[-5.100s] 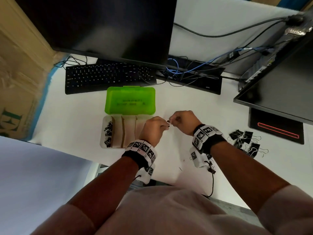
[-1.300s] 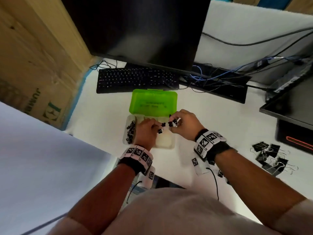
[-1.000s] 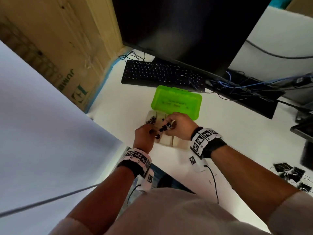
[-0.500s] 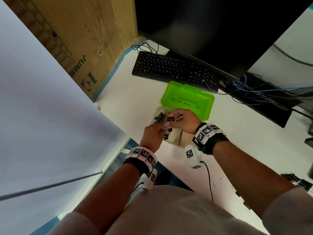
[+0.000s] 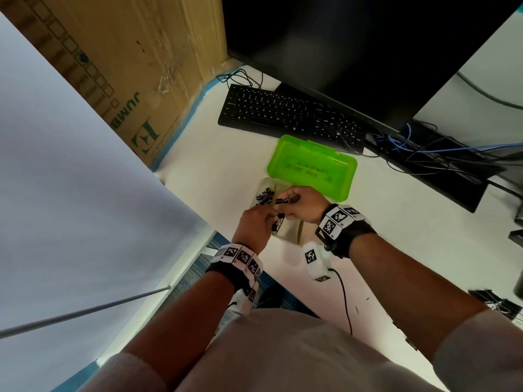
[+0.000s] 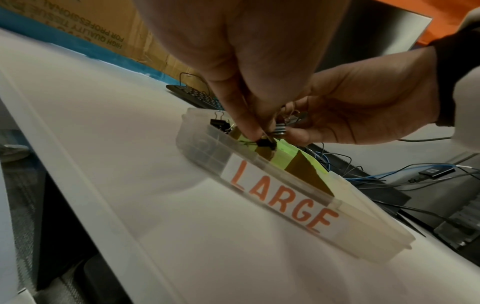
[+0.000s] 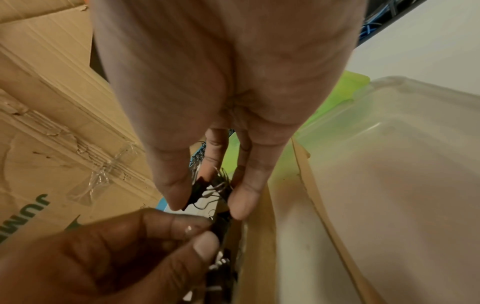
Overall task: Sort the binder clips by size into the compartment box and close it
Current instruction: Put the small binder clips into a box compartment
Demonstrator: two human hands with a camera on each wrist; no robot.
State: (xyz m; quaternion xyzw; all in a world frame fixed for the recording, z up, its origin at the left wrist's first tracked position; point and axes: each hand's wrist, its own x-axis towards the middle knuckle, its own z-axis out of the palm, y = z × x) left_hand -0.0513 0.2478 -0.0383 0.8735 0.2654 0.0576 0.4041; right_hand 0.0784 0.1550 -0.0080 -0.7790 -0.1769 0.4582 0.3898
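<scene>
From the head camera, the compartment box (image 5: 285, 236) sits on the white desk (image 5: 396, 250) with its green lid (image 5: 311, 165) swung open toward the keyboard (image 5: 288, 114). Small binder clips (image 5: 264, 195) are heaped in the leftmost compartment. The left hand (image 5: 254, 224) and right hand (image 5: 304, 203) meet over that end of the box, both with curled fingers. Larger binder clips (image 5: 492, 302) lie well apart at the right edge of the desk.

In the left wrist view, the left hand's fingertips (image 6: 249, 131) pinch one small black clip (image 6: 265, 143) just above a cardboard divider (image 6: 265, 153) — the box's front wall carries a label reading "LARGE" (image 6: 283, 203). The right hand (image 6: 363, 107) cups several clips beside it.

In the right wrist view, the right hand's thumb and fingers (image 7: 244, 197) hold a small cluster of black clips (image 7: 207, 189) with wire handles, over the divider; the left hand (image 7: 116, 253) pinches below it. The compartment to the right shows only its translucent floor (image 7: 389, 185).
</scene>
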